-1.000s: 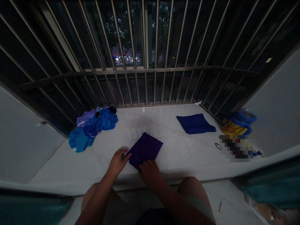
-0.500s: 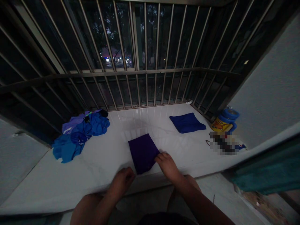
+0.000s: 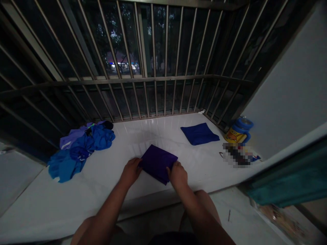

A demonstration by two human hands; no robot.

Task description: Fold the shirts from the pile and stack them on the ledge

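Purple cloth (image 3: 157, 162), one, two hands (image 3: 130, 172) (image 3: 178, 175) holding

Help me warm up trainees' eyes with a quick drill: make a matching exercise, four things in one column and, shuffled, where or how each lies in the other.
Things
1. purple cloth
2. dark blue cloth
3. clothes heap
4. yellow-and-blue container

Places and states
A. rumpled, at the left of the white ledge
B. upright, beside the wall on the right
C. between the left hand and right hand, touched by both
D. lying flat, untouched

Pairs: 1-C, 2-D, 3-A, 4-B
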